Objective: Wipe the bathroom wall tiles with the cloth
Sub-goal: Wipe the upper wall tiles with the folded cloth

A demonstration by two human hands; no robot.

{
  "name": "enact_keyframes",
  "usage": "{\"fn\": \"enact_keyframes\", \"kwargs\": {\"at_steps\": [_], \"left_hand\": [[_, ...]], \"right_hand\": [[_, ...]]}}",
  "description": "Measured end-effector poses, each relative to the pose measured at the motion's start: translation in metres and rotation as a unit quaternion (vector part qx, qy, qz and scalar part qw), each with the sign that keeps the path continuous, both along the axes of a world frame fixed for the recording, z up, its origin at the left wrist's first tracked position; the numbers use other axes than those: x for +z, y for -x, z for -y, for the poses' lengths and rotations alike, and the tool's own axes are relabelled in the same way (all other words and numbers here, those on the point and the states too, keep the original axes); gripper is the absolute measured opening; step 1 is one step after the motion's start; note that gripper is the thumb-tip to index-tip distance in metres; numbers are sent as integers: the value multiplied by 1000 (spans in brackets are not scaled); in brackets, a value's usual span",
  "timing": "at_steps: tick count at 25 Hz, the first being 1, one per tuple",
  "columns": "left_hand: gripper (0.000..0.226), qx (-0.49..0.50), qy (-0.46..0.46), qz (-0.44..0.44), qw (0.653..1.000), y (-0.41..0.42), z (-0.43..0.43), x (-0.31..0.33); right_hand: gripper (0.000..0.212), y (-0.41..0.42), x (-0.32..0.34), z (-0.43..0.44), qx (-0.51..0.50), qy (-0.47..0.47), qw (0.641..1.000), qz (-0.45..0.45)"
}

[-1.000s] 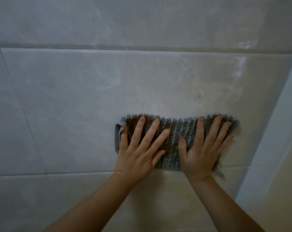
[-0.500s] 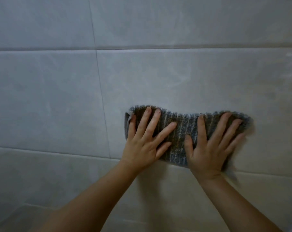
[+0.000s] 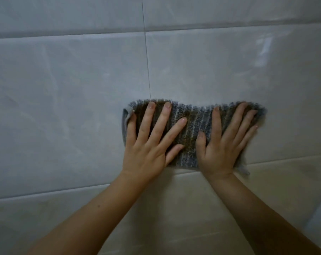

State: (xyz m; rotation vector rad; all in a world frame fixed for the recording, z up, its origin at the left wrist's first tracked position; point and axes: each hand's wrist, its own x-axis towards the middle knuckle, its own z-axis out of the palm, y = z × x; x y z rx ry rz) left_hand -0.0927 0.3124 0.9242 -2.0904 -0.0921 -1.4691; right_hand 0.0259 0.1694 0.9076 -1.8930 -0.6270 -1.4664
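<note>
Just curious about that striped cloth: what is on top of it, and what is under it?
On the cloth lie the left hand and the right hand, flat with fingers spread. Under it is the tiled wall; the patch it covers is hidden.

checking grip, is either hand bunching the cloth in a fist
No, the left hand and right hand both press flat and spread on the cloth.

Dim, soft-focus view; a pale glare streak [image 3: 262,50] shines on the glossy wall tiles [image 3: 64,89], upper right.
</note>
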Motion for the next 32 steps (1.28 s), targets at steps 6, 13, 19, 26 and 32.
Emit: {"fn": "enact_keyframes", "kwargs": {"at_steps": [6, 13, 19, 26, 32], "left_hand": [[67, 41, 43, -58, 997, 14, 6, -118], [62, 41, 85, 28, 995, -13, 23, -66], [66, 61, 39, -3, 997, -7, 17, -118], [61, 39, 1, 43, 998, -10, 9, -137], [62, 61, 0, 75, 995, -11, 0, -178]], "right_hand": [[56, 2, -98, 11, 35, 120, 992, 7], [51, -5, -35, 8, 42, 31, 999, 10], [52, -12, -92, 15, 36, 81, 994, 63], [58, -22, -114, 11, 41, 28, 991, 124], [63, -27, -153, 1, 12, -3, 992, 128]]}}
